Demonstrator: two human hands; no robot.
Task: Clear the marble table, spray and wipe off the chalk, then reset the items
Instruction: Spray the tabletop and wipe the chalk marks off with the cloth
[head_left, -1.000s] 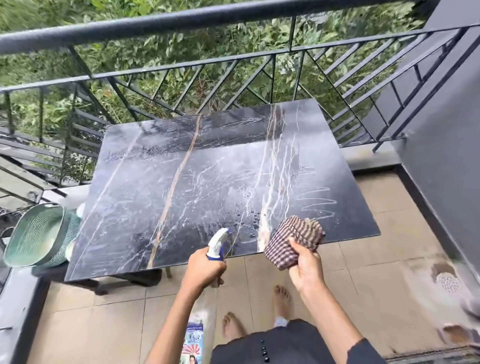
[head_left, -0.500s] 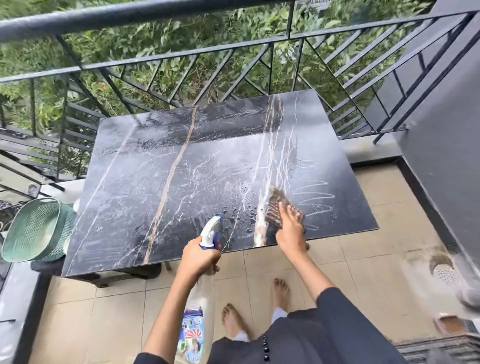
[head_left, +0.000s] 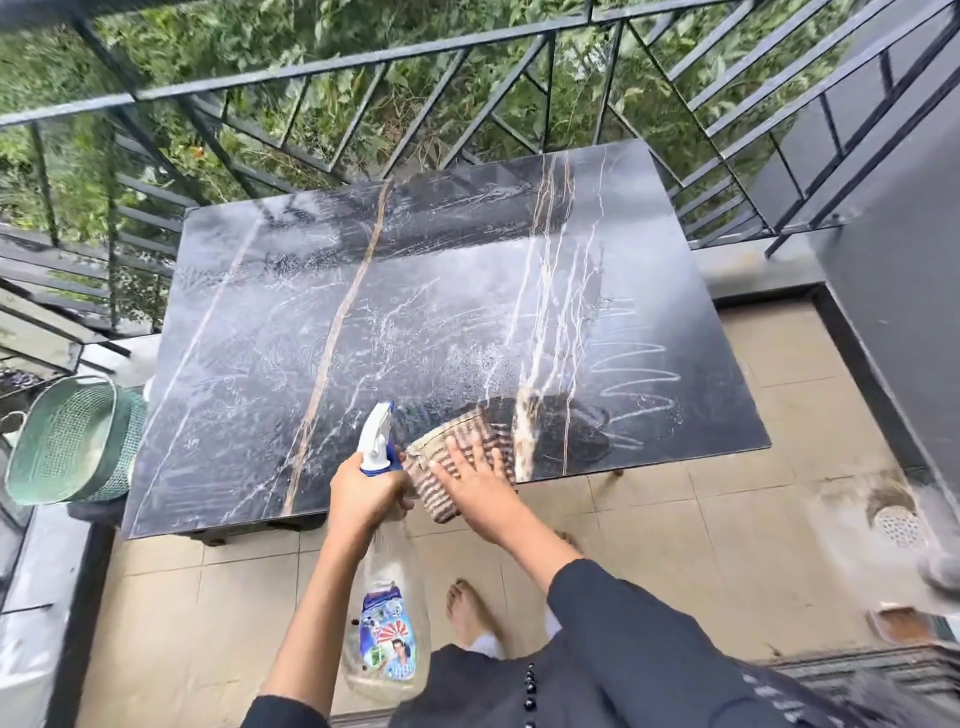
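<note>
Black marble with pale and tan veins forms the surface (head_left: 291, 364), which fills the centre of the frame and shows wet streaks and droplets over most of its area. Chalk (head_left: 636, 387) — a white zigzag — remains at the right side of the surface, just right of a dark wiped patch. The right hand (head_left: 475, 480), at lower centre, lies flat with fingers spread on a checked cloth (head_left: 447, 467), pressing it against the near edge of the surface; part of the cloth hangs over that edge. The left hand (head_left: 366, 491), just left of the cloth, is closed around the neck of a bottle (head_left: 387, 618): its white-and-blue spray head points up and away, level with the surface's near edge, while the clear body with a printed label hangs below toward the tiled floor (head_left: 727, 519). A green mesh basket (head_left: 67, 441) stands at the left edge of the frame, beside the surface. A dark metal railing (head_left: 363, 67) crosses the top of the frame, with foliage beyond it. A round floor drain (head_left: 898, 525) sits at lower right. One bare foot (head_left: 470, 608) shows at the bottom centre.
</note>
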